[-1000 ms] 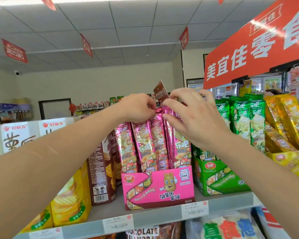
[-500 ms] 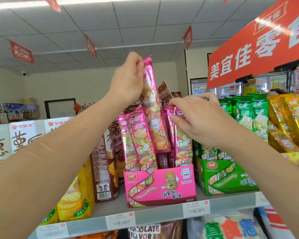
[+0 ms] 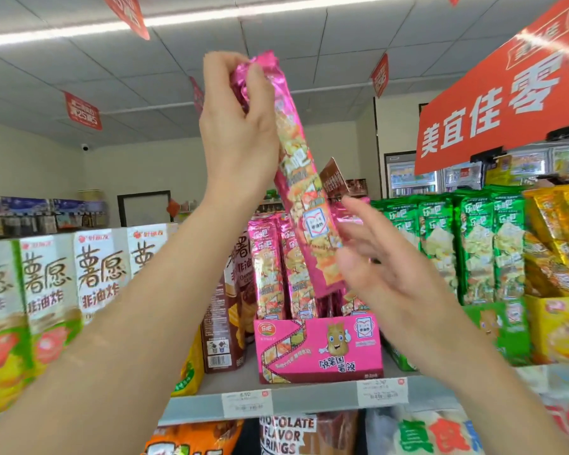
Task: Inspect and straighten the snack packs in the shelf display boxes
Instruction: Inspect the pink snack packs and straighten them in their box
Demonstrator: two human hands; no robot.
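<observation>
My left hand [image 3: 240, 126] pinches the crimped top of a long pink snack pack [image 3: 304, 192] and holds it tilted high above the pink display box [image 3: 319, 348]. The pack's lower end hangs just over the box's opening. My right hand [image 3: 385, 267] is beside the pack's lower half with fingers spread and relaxed, blurred, holding nothing. Other pink packs [image 3: 270, 270] stand upright in the box behind it.
A green display box of green packs [image 3: 467, 247] and yellow packs [image 3: 559, 241] stand to the right. Brown cartons [image 3: 225, 326] and white-green cartons [image 3: 46, 290] stand to the left. The grey shelf edge [image 3: 309, 400] carries price tags. A red sign [image 3: 506, 93] hangs overhead.
My left hand has lifted one pink pack up out of the box, higher than half a second ago. My right hand has left the pack tops and moved beside the lifted pack.
</observation>
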